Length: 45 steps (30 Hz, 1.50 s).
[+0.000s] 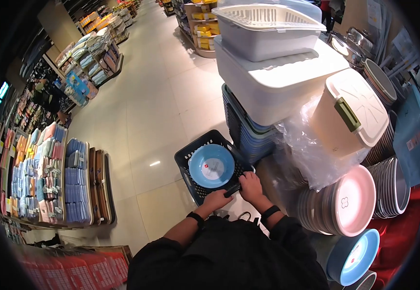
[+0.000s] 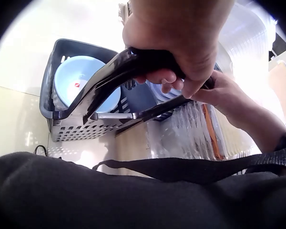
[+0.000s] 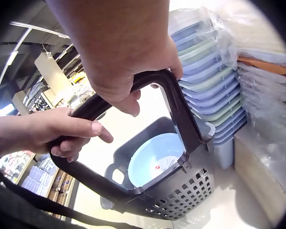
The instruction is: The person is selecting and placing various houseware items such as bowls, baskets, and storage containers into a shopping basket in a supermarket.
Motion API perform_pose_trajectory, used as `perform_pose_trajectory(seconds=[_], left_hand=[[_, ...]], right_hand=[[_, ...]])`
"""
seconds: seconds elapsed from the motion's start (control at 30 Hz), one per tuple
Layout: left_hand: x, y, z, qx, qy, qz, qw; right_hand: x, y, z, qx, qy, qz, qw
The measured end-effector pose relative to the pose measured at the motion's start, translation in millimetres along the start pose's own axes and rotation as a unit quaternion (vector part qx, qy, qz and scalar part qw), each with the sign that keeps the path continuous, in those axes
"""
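Note:
A dark grey shopping basket (image 1: pixel 181 162) with perforated sides hangs by its black handle (image 3: pixel 178 112) in front of the person. Inside it sits a light blue plastic basin (image 1: pixel 195 164) with a round label on its bottom. My left hand (image 1: pixel 215 200) curls its fingers round one end of the handle's grip bar. The right hand (image 1: pixel 251 187) grips the other end of that bar, seen from above in the right wrist view. Both wrists wear dark bands, and a little bare bar shows between the hands.
Stacked blue and green bins (image 3: pixel 209 90) stand close to the basket's right side. Above them are a white storage box (image 1: pixel 272 72) and a lidded box (image 1: pixel 345 116). Pink basins (image 1: pixel 355 203) stack at right. Folded towels (image 1: pixel 38 169) fill a shelf at left, across a tiled aisle (image 1: pixel 152 111).

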<state>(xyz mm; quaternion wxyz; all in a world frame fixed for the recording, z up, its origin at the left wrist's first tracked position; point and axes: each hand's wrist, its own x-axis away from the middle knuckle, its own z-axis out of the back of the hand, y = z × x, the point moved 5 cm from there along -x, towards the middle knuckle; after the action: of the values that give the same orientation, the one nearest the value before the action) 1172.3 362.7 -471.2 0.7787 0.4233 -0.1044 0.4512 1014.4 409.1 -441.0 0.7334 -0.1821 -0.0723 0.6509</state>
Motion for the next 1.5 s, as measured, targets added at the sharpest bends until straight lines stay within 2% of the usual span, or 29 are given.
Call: perform_pose_trajectory(seconds=[0.13, 0.2, 0.23, 0.3, 0.33, 0.4, 0.57, 0.63, 0.93, 1.0, 1.03, 1.13, 1.3, 1.4, 1.5], left_hand=[[2.5, 4.2, 9.4, 0.032, 0.009, -0.035, 0.999], [7.2, 5.5, 10.0, 0.170, -0.113, 0.027, 0.978], [5.4, 3.0, 9.1, 0.171, -0.118, 0.026, 0.978], [-3.8, -2.2, 14.7, 0.096, -0.049, -0.010, 0.994], [-7.9, -5.5, 13.0, 0.096, -0.053, -0.013, 0.994], [-13.6, -5.7, 18.4, 0.062, 0.023, -0.070, 0.995], [-31.3, -8.3, 27.9, 0.078, -0.019, -0.064, 0.995], [-37.3, -11.4, 31.4, 0.078, -0.036, -0.058, 0.995], [-54.1, -49.6, 59.3, 0.094, -0.027, -0.079, 0.992], [-57.5, -53.2, 67.4, 0.079, 0.000, -0.091, 0.993], [-59.5, -57.4, 71.5, 0.063, -0.043, -0.062, 0.995], [-61.3, -62.9, 88.4, 0.078, -0.016, -0.061, 0.995], [-57.6, -73.5, 117.2, -0.006, 0.022, 0.012, 1.000], [-56.9, -79.8, 133.7, -0.027, 0.035, 0.050, 0.998], [-66.9, -87.0, 143.1, -0.030, 0.041, 0.051, 0.997]], right_hand=[[-6.7, -1.7, -0.3, 0.016, -0.008, -0.007, 1.000], [-10.9, -3.5, -1.5, 0.022, -0.023, -0.013, 0.999], [-13.3, -5.1, -2.2, 0.026, -0.015, -0.008, 1.000], [-18.1, -7.1, -4.7, 0.028, 0.000, -0.006, 1.000], [-21.3, -7.7, -5.5, 0.028, 0.019, 0.000, 0.999], [-28.6, -7.2, -8.0, 0.037, 0.030, -0.001, 0.999], [-50.0, -8.2, -7.0, 0.040, 0.041, 0.001, 0.998], [-59.8, -9.2, -9.2, 0.027, 0.018, -0.006, 0.999], [-97.5, -33.8, -29.0, 0.074, -0.069, -0.022, 0.995], [-106.1, -40.1, -32.3, 0.078, -0.059, -0.009, 0.995], [-110.8, -43.6, -33.0, 0.074, -0.055, -0.008, 0.996], [-122.3, -47.2, -37.5, 0.067, -0.053, 0.010, 0.996], [-138.6, -54.6, -43.5, 0.039, -0.037, 0.067, 0.996], [-147.4, -60.0, -49.6, 0.006, -0.023, 0.076, 0.997], [-157.7, -63.2, -53.6, -0.002, -0.012, 0.066, 0.998]])
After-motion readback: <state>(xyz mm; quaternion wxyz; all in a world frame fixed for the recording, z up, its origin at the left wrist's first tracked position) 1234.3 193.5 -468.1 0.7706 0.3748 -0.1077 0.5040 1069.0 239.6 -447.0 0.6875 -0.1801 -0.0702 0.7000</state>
